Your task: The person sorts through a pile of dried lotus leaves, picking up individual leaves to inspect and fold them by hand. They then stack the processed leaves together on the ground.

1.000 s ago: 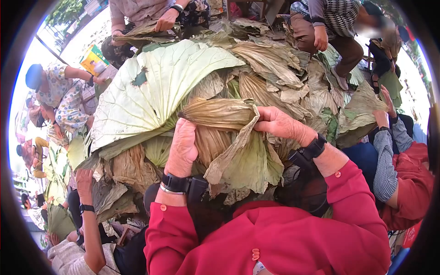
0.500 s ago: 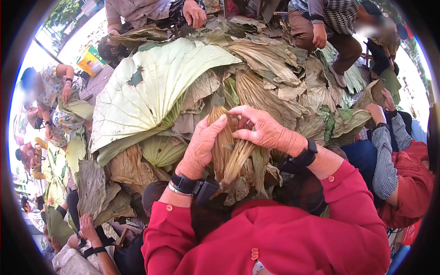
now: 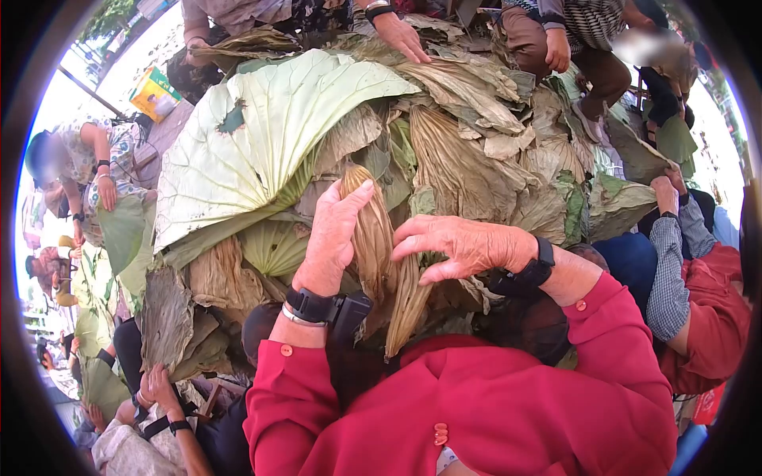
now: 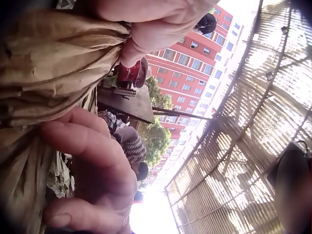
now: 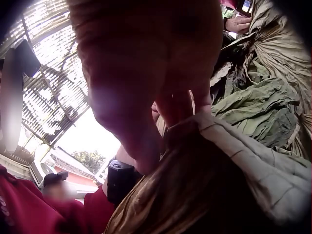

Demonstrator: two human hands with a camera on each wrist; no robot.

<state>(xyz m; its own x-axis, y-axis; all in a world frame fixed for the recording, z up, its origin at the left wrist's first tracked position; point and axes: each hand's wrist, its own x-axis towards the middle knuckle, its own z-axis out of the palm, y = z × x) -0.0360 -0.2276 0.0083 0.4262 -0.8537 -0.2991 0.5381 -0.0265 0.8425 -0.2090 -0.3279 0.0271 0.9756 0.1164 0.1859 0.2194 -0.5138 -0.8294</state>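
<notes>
In the head view my left hand [image 3: 329, 238] holds a dried brown lotus leaf [image 3: 371, 234] near its narrow top, thumb on the near side. The leaf hangs in long gathered folds, and a second folded strip of it points down toward my lap. My right hand [image 3: 472, 247] is at the right side of the leaf, thumb and fingers spread apart. The left wrist view shows the pleated leaf [image 4: 53, 63] drawn together at the left fingertips, with bent right fingers [image 4: 92, 151] touching its folds. Part of the leaf lies in shadow in the right wrist view.
A large pale green lotus leaf [image 3: 246, 151] lies left of my hands on a heap of dried leaves [image 3: 468, 166]. Another person's hand [image 3: 401, 36] reaches onto the heap's far side. People sit close on both sides. A yellow-green container [image 3: 155, 95] stands at the left.
The leaf has turned from lying crosswise to hanging downward, folded into narrow pleats. My right hand has moved inward, then opened its fingers. Across the heap another person's hand has reached forward.
</notes>
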